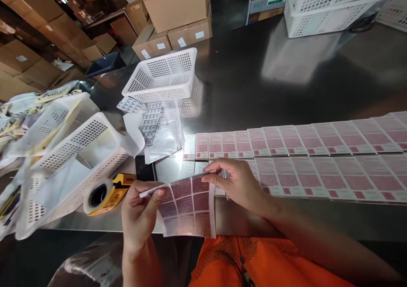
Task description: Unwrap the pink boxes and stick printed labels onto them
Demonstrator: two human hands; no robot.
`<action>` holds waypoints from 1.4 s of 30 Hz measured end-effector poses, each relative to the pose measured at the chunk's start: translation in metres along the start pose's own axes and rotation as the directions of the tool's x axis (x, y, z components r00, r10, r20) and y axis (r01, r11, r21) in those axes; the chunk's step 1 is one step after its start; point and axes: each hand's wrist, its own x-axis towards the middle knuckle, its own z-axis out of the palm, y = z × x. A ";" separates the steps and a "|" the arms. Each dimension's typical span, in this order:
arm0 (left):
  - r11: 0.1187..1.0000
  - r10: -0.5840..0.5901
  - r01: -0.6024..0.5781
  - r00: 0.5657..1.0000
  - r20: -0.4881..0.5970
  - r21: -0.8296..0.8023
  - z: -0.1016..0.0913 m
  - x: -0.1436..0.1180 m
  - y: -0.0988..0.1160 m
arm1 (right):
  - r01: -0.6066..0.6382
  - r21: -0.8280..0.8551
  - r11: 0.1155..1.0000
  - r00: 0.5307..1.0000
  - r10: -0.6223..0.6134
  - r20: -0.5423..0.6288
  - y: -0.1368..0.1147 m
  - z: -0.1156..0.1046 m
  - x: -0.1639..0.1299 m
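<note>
A sheet of reddish labels [187,206], divided by pale lines into several rectangles, hangs between my hands at the table's front edge. My left hand [140,210] pinches its rolled or folded upper left end between thumb and fingers. At the upper right corner, the thumb and forefinger of my right hand [238,181] are closed on the same sheet. Just beyond it lie two long rows of small flat packs [294,140], most bearing a reddish label. The pack at the left end of the back row [190,147] looks whitish, without the red patch.
A white perforated basket [162,77] stands behind printed label sheets and clear bags [163,130]. On the left are another white basket [76,168] and a yellow tape dispenser [116,193]. Stacked white baskets [333,11] occupy the back right; cartons [178,7] rise beyond the dark table [235,79].
</note>
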 end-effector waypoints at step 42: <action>0.997 -0.065 0.070 0.980 -0.188 0.022 0.025 -0.006 0.005 | 0.266 -0.437 0.859 0.890 -0.393 -0.231 0.019 0.014 -0.007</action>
